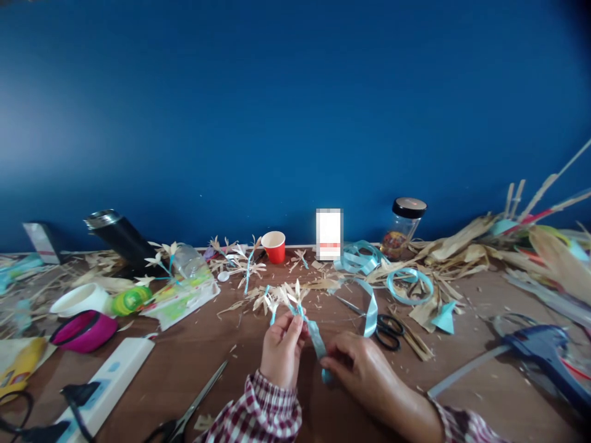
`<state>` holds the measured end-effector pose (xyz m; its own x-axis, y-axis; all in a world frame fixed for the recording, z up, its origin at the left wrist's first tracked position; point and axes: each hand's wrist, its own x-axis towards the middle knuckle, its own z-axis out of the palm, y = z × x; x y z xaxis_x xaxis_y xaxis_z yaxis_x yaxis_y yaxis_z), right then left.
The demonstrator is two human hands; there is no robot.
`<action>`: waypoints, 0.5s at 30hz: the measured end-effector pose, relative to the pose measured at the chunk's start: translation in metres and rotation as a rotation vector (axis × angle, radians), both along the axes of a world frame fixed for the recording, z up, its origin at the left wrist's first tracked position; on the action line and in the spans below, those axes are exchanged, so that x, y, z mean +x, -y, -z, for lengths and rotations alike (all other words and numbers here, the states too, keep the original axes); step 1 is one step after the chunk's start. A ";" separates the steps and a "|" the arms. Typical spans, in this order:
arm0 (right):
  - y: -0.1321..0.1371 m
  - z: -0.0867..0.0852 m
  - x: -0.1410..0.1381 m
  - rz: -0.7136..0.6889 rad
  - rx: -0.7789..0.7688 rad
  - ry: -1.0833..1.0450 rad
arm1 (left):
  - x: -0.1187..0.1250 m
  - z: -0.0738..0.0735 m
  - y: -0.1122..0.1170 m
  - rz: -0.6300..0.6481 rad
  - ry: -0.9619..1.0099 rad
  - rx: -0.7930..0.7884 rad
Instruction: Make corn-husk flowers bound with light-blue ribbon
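The brown worktop (244, 332) was strewn with pale shreds. To the left lay a white power strip (115, 384) with black plugs in it, and just right of it a pair of scissors (202, 397). Farther back stood a red paper cup (276, 251) and a black-lidded jar (398, 234), with coiled light-blue ribbon (362, 261) between them. Black-handled scissors (390, 332) and a blue glue gun (538, 344) lay to the right, near heaped dry husks (462, 253).
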<state>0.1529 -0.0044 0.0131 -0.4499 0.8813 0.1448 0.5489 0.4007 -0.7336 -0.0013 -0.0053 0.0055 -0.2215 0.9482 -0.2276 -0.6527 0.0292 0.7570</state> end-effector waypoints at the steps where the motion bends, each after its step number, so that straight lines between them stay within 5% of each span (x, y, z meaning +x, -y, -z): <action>1: 0.001 -0.003 0.002 -0.006 0.055 0.021 | 0.000 0.000 0.000 0.003 -0.027 -0.008; 6: 0.003 -0.024 0.005 0.045 0.208 -0.021 | 0.000 -0.001 -0.002 -0.029 0.011 -0.033; 11: 0.008 -0.024 -0.007 0.011 -0.068 -0.119 | -0.002 -0.005 0.000 0.049 0.140 -0.093; 15: 0.003 -0.009 -0.020 0.115 -0.337 -0.577 | 0.000 -0.008 0.003 0.098 0.124 -0.050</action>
